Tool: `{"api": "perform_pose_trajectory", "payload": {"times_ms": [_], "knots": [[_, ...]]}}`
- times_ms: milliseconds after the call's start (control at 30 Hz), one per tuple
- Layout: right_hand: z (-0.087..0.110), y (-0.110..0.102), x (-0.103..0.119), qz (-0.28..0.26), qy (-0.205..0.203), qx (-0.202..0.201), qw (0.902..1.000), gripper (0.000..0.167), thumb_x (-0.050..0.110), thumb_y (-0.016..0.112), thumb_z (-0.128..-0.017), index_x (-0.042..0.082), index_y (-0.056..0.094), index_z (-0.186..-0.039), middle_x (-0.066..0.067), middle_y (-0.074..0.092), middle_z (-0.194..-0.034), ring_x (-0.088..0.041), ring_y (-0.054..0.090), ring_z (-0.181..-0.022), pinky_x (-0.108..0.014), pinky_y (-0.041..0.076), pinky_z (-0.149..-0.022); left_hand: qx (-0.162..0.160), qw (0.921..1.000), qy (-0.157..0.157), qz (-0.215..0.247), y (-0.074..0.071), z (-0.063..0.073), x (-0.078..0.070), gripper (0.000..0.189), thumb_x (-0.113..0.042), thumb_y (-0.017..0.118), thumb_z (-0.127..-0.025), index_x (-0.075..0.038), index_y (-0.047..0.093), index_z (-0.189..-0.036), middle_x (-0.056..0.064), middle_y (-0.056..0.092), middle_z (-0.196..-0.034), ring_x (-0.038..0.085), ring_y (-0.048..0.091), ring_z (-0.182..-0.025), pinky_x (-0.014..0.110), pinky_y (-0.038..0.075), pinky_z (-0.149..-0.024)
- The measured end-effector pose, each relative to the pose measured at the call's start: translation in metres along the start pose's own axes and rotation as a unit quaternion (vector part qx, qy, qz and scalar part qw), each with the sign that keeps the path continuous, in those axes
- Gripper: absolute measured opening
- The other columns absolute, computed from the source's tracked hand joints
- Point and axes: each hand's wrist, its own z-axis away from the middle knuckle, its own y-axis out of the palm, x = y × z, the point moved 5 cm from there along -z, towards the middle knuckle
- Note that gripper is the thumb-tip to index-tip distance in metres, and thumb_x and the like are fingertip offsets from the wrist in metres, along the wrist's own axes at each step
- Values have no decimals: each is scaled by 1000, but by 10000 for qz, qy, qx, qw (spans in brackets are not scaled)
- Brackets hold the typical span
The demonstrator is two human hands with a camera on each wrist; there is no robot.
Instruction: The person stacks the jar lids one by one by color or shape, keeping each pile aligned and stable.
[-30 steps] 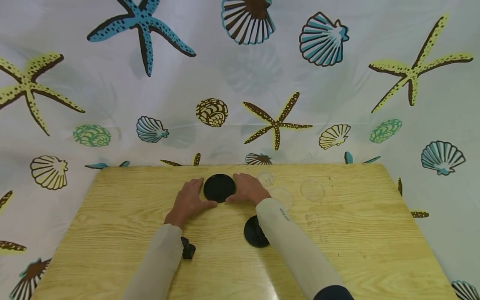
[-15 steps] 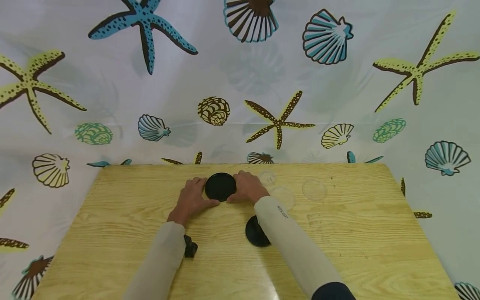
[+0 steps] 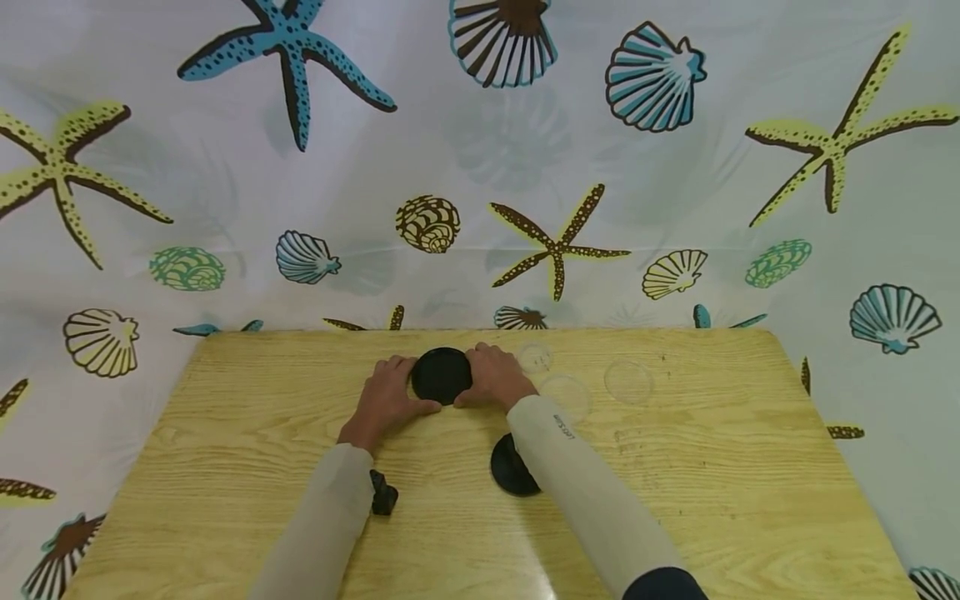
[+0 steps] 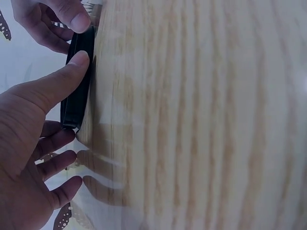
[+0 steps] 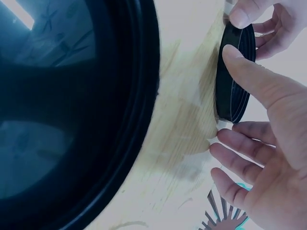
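At the table's far side lies a shallow, round black lid-like disc (image 3: 442, 377) with a raised rim. My left hand (image 3: 387, 400) holds its left edge, thumb at the near rim and fingers spread round the side. Opposite it, my right hand (image 3: 495, 379) grips the right edge the same way. The left wrist view shows the disc (image 4: 77, 93) edge-on, a thumb against its rim and the outer fingers off it. In the right wrist view the disc (image 5: 233, 79) sits between both thumbs and the fingers behind. Its underside is hidden.
A second, glossy black round disc (image 3: 510, 468) lies partly under my right forearm. A small black object (image 3: 385, 496) sits beside my left sleeve. Three clear round discs, one of them the rightmost clear disc (image 3: 628, 382), lie right of my hands. A patterned curtain (image 3: 360, 183) borders the wooden table (image 3: 720, 500).
Both hands keep their hold on the black disc. The whole view has shifted slightly; my left hand has edged a little to the right, and the disc has hardly moved.
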Motion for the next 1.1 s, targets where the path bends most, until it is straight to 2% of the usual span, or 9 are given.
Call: {"api": "perform_pose_trajectory", "payload": {"times_ms": [300, 533, 800, 1100], "knots": [[0, -2, -1, -80, -5, -74, 9999, 76, 52, 72, -78, 10, 47, -137, -8, 51, -131, -25, 51, -121, -42, 42, -101, 6, 9999, -33, 96, -1, -4, 0, 86, -49, 76, -74, -2, 44, -139, 20, 46, -137, 40, 40, -126, 56, 37, -101], [3, -1, 0, -189, 20, -19, 9998, 77, 51, 73, -78, 11, 47, -138, -8, 51, -133, -25, 50, -122, -42, 41, -102, 125, 9995, -137, 269, 0, -2, 1, 88, -48, 78, -74, -1, 43, -139, 21, 45, -138, 40, 39, -128, 55, 36, -103], [4, -5, 6, -380, -5, -72, 9993, 75, 48, 74, -77, 10, 48, -136, -7, 52, -130, -24, 52, -120, -41, 42, -101, 22, 9988, -205, 434, -8, 2, 2, 89, -47, 79, -73, -1, 42, -139, 19, 46, -137, 39, 40, -127, 55, 36, -103], [5, -5, 3, -547, 22, -99, 9985, 77, 49, 74, -78, 11, 45, -139, -7, 50, -135, -24, 50, -124, -41, 41, -103, 51, 9989, -193, 434, -13, 3, -2, 88, -44, 79, -73, -1, 41, -139, 19, 45, -137, 39, 40, -128, 55, 36, -103]]}}
